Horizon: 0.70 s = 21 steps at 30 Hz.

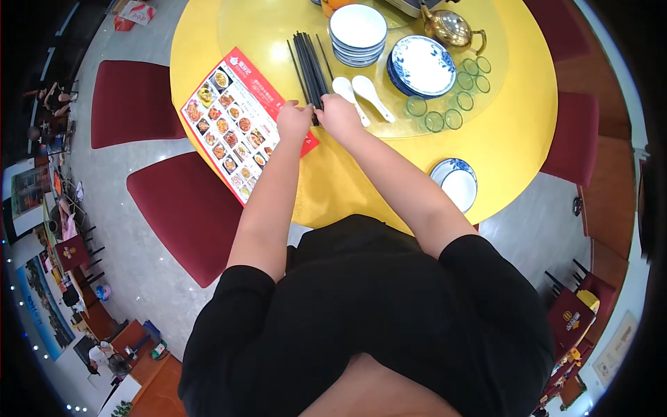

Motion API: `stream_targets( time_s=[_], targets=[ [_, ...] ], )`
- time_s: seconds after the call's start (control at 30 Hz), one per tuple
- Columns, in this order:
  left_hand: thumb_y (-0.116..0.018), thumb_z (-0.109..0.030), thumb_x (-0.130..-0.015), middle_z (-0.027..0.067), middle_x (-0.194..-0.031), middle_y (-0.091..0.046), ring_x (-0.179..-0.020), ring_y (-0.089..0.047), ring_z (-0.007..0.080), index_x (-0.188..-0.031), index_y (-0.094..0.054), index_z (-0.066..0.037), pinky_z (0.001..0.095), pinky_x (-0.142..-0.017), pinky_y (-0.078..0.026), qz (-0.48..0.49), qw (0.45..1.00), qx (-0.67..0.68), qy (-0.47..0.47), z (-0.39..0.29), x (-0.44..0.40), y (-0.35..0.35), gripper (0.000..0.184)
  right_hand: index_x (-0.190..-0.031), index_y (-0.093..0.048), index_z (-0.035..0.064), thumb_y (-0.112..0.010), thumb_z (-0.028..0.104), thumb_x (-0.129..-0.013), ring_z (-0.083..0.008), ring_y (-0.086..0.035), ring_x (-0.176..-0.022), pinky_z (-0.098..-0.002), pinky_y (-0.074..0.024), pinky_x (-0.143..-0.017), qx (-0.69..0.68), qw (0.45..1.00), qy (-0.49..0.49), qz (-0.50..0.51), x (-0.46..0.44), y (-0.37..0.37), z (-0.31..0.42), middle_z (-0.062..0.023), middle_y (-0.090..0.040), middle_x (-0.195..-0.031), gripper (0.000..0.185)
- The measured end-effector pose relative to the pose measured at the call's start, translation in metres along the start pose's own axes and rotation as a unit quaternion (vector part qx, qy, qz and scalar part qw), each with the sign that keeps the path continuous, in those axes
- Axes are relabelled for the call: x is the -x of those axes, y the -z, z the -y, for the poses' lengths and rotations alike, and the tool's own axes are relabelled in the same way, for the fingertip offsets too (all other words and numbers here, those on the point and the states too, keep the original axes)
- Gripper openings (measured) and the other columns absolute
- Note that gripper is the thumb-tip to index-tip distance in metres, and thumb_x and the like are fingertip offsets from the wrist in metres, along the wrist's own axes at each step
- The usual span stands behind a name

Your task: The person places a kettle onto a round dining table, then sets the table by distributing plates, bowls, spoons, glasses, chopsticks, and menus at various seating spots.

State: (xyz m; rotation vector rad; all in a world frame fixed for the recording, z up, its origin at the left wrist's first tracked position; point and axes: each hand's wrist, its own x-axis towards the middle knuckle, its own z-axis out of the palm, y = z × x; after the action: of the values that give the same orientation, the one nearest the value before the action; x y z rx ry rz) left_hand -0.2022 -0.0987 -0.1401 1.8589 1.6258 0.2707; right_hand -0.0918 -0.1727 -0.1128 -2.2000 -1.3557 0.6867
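Observation:
A bundle of black chopsticks (310,66) lies on the glass turntable, pointing away from me, with a stray one on either side. Around the bundle's near end, my left hand (295,119) closes from the left, its fingertips at the sticks. From the right, my right hand (339,117) grips the same end with bent fingers, close to the left hand. Two white spoons (363,94) rest just right of the chopsticks, partly behind my right hand. Under my left forearm lies a red-edged picture menu (229,115).
On the yellow round table (514,149) are a stack of bowls (358,31), blue-patterned plates (422,66), several green glasses (453,119) and a brass teapot (448,28). A bowl on a plate (458,189) sits near the right edge. Red chairs (184,208) surround the table.

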Motion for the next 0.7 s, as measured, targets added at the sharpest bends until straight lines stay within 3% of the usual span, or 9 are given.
stream_targets(
  time_s=[0.07, 0.23, 0.33, 0.37, 0.47, 0.57, 0.67, 0.7],
  targets=[
    [-0.069, -0.037, -0.077, 0.0169, -0.095, -0.069, -0.094, -0.065, 0.0283, -0.112, -0.059, 0.004, 0.0357, -0.084, -0.050, 0.036, 0.999, -0.002, 0.006, -0.008, 0.000, -0.006, 0.055, -0.085, -0.061, 0.0017, -0.064, 0.022, -0.080, -0.0345, -0.064, -0.085, -0.0426, -0.0519, -0.074, 0.030, 0.999, -0.038, 0.003, -0.005, -0.009, -0.003, -0.0189, -0.063, -0.094, 0.021],
    [-0.070, -0.038, -0.077, 0.0186, -0.088, -0.068, -0.086, -0.066, 0.0319, -0.089, -0.068, 0.000, 0.0387, -0.077, -0.051, 0.064, 0.997, -0.034, 0.001, -0.014, 0.001, -0.015, 0.040, -0.088, -0.063, 0.0023, -0.069, 0.023, -0.076, -0.0342, -0.064, -0.086, -0.0423, -0.0527, -0.076, 0.038, 0.997, -0.073, 0.007, -0.006, -0.001, -0.008, -0.0190, -0.065, -0.090, 0.025],
    [-0.069, -0.041, -0.078, 0.0193, -0.081, -0.068, -0.082, -0.066, 0.0320, -0.087, -0.068, 0.000, 0.0395, -0.075, -0.051, 0.177, 0.983, 0.001, 0.040, -0.010, -0.010, -0.010, 0.042, -0.085, -0.063, 0.0023, -0.071, 0.026, -0.072, -0.0338, -0.064, -0.084, -0.0416, -0.0520, -0.075, 0.011, 0.994, -0.101, 0.038, -0.013, -0.001, -0.012, -0.0190, -0.066, -0.086, 0.029],
    [-0.068, -0.040, -0.081, 0.0115, -0.060, -0.063, -0.053, -0.062, 0.0209, -0.083, -0.067, 0.000, 0.0337, -0.056, -0.050, 0.108, 0.994, -0.015, -0.025, 0.016, -0.025, -0.034, 0.040, -0.084, -0.063, 0.0022, -0.072, 0.027, -0.070, -0.0338, -0.064, -0.083, -0.0413, -0.0515, -0.074, -0.002, 0.993, -0.112, 0.047, -0.015, -0.002, -0.014, -0.0191, -0.066, -0.084, 0.030],
    [-0.068, -0.037, -0.082, 0.0118, -0.061, -0.063, -0.051, -0.061, 0.0199, -0.074, -0.063, -0.001, 0.0326, -0.052, -0.049, 0.136, 0.991, -0.005, -0.007, 0.013, -0.025, -0.032, 0.037, -0.082, -0.065, 0.0031, -0.072, 0.027, -0.069, -0.0327, -0.065, -0.081, -0.0409, -0.0515, -0.073, -0.001, 0.992, -0.116, 0.039, -0.017, -0.004, -0.020, -0.0183, -0.066, -0.083, 0.028],
    [-0.067, -0.035, -0.083, 0.0110, -0.061, -0.062, -0.048, -0.059, 0.0183, -0.072, -0.060, -0.002, 0.0307, -0.051, -0.048, 0.148, 0.989, 0.022, 0.003, 0.011, -0.022, -0.034, 0.035, -0.091, -0.066, 0.0000, -0.071, 0.026, -0.073, -0.0339, -0.065, -0.090, -0.0417, -0.0524, -0.078, -0.012, 0.987, -0.141, 0.081, -0.016, 0.008, -0.013, -0.0200, -0.066, -0.093, 0.032],
    [-0.067, -0.033, -0.084, 0.0097, -0.061, -0.061, -0.050, -0.059, 0.0176, -0.080, -0.063, -0.002, 0.0293, -0.050, -0.046, 0.129, 0.991, 0.027, -0.003, 0.020, -0.026, -0.042, 0.031, -0.083, -0.067, 0.0043, -0.070, 0.026, -0.069, -0.0323, -0.065, -0.079, -0.0404, -0.0519, -0.073, -0.016, 0.991, -0.130, 0.026, -0.018, -0.005, -0.020, -0.0165, -0.067, -0.082, 0.026],
    [-0.066, -0.032, -0.084, 0.0116, -0.065, -0.062, -0.056, -0.061, 0.0198, -0.081, -0.063, -0.001, 0.0312, -0.054, -0.048, 0.139, 0.990, 0.023, 0.007, 0.010, -0.020, -0.031, 0.032, -0.083, -0.067, 0.0045, -0.070, 0.026, -0.070, -0.0324, -0.065, -0.079, -0.0403, -0.0518, -0.072, -0.010, 0.991, -0.128, 0.022, -0.017, -0.006, -0.023, -0.0165, -0.067, -0.082, 0.025]
  ],
)
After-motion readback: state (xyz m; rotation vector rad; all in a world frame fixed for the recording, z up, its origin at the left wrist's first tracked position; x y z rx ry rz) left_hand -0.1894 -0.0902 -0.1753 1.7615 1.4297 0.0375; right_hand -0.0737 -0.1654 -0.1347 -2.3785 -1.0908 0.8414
